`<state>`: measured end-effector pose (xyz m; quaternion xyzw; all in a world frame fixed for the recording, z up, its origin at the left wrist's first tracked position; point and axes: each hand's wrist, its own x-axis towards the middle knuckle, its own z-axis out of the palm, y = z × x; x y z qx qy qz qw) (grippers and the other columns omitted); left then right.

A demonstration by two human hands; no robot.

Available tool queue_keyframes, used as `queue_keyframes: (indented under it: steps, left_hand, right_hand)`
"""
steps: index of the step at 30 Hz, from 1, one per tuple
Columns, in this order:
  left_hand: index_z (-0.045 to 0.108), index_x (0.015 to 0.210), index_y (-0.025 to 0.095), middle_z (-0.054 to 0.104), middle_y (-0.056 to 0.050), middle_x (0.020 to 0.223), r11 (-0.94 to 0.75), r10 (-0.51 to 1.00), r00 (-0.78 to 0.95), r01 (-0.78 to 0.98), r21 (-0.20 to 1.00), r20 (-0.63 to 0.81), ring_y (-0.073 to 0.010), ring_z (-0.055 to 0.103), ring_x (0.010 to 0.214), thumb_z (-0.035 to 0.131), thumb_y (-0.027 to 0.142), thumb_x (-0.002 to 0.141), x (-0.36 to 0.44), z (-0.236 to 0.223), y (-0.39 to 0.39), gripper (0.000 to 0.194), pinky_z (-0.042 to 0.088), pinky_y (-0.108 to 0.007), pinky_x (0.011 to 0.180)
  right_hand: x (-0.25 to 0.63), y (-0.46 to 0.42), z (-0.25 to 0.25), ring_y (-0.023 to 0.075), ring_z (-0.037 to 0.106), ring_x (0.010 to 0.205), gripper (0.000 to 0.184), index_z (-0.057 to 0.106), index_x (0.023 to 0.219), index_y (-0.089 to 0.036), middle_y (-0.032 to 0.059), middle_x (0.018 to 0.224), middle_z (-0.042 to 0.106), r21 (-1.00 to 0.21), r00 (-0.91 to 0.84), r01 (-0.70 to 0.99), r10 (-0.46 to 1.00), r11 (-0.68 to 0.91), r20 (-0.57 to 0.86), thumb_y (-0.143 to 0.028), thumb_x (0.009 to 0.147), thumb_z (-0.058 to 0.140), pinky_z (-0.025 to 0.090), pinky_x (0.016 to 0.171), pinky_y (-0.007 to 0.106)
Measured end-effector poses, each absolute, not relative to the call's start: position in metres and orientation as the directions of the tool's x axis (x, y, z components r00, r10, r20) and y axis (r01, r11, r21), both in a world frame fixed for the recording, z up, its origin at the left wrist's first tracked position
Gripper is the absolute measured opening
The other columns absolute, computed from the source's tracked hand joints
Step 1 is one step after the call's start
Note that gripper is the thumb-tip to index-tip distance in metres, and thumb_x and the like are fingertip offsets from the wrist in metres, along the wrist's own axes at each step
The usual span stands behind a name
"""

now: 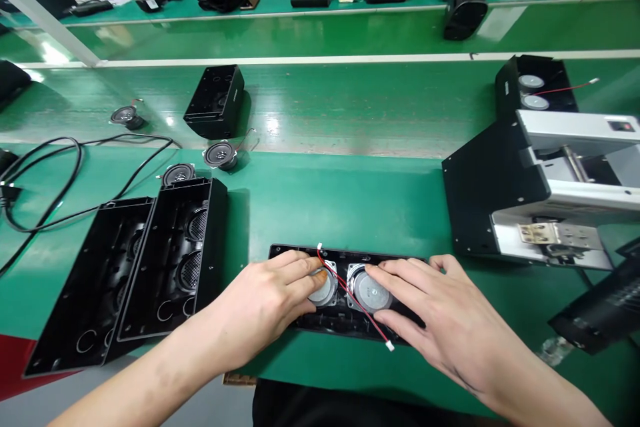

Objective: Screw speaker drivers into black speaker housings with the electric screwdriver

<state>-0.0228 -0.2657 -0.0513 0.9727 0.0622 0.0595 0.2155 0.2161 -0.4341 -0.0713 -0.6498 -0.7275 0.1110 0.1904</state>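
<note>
Gently, press evenly: your left hand [273, 293] and right hand [437, 307] touch the left speaker [325, 291] and right speaker [371, 292] in the black housing [340, 327] near the front edge of the tabletop [320, 200], clasped or merely resting unclear; ease the red wire [373, 322] off both

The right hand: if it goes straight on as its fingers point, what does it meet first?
The right hand would probably meet the nearer speaker first, whose edge it seems to touch; depth is unclear.
</note>
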Motion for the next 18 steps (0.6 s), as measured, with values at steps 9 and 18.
queue_keyframes:
  steps: [9,18]
  left_hand:
    - [0.065,0.128,0.012,0.073,-0.011,0.127,-0.899,0.152,0.985,0.106,0.426,0.077,-0.0268,0.069,0.119,0.059,0.023,0.106,-0.023,-0.053,-0.267,0.025,0.064,-0.041,0.099]
    - [0.064,0.14,0.018,0.067,-0.011,0.144,-0.957,0.195,0.976,0.167,0.238,0.1,-0.0277,0.065,0.132,0.049,0.024,0.109,-0.038,-0.015,-0.275,0.035,0.06,-0.042,0.111]
  right_hand:
    - [0.216,-0.432,-0.071,0.0158,0.063,0.092,0.039,0.061,0.132,-0.028,-0.0035,0.117,0.071,-0.347,-0.103,0.926,0.984,0.148,0.144,-0.046,0.115,0.031,0.031,0.08,0.04]
    - [0.256,-0.48,-0.055,0.0244,0.065,0.118,0.044,0.055,0.147,-0.029,0.004,0.138,0.067,-0.367,0.006,0.922,0.94,0.128,0.341,-0.018,0.105,0.058,0.047,0.101,0.047]
